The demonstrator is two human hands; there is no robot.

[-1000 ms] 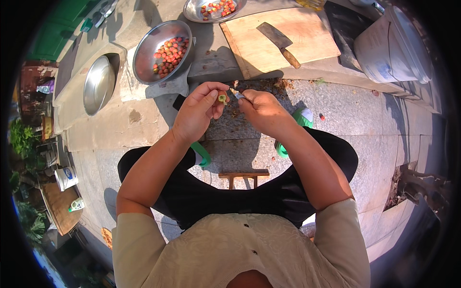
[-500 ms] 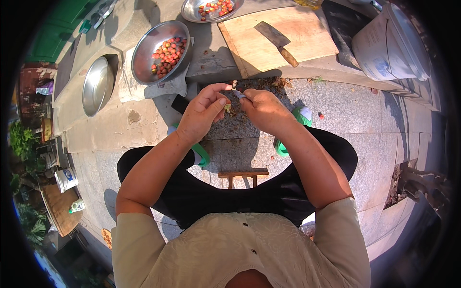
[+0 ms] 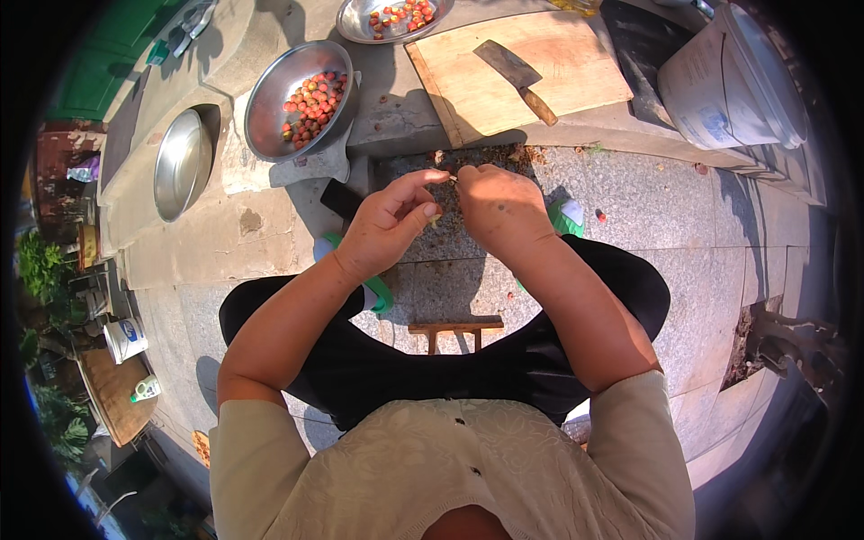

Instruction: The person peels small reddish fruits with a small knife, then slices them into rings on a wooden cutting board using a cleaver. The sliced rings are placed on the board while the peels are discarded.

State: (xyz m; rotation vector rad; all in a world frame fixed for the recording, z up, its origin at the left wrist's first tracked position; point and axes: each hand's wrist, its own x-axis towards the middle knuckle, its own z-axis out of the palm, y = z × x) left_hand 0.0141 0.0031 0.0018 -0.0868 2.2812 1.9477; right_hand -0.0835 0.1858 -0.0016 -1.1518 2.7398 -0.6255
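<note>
Over the debris on the paving, my two hands meet at the fingertips. My left hand (image 3: pixel 389 225) is curled, its thumb and fingers closed on a small yellowish fruit piece (image 3: pixel 435 220), mostly covered. Its forefinger reaches toward my right hand (image 3: pixel 504 209). That hand is closed, back up; the small grey tool in it half a second ago is now almost wholly hidden by the fingers. Beyond my left hand, a steel bowl (image 3: pixel 263 117) holds many small red fruits (image 3: pixel 315 106). A second steel bowl (image 3: pixel 360 31) at the far side has fewer red-and-yellow ones.
A cleaver (image 3: pixel 508 65) lies on a wooden board (image 3: pixel 576 76) on the ledge. To its right stands a white bucket (image 3: pixel 702 94). An empty steel basin (image 3: pixel 175 166) is at left. Brown scraps (image 3: pixel 513 160) litter the ground; a small wooden stool (image 3: pixel 454 326) shows between my knees.
My right hand has rolled over so its back faces up, and the grey tool has gone out of sight. My left hand has shifted slightly, its forefinger stretching to the right.
</note>
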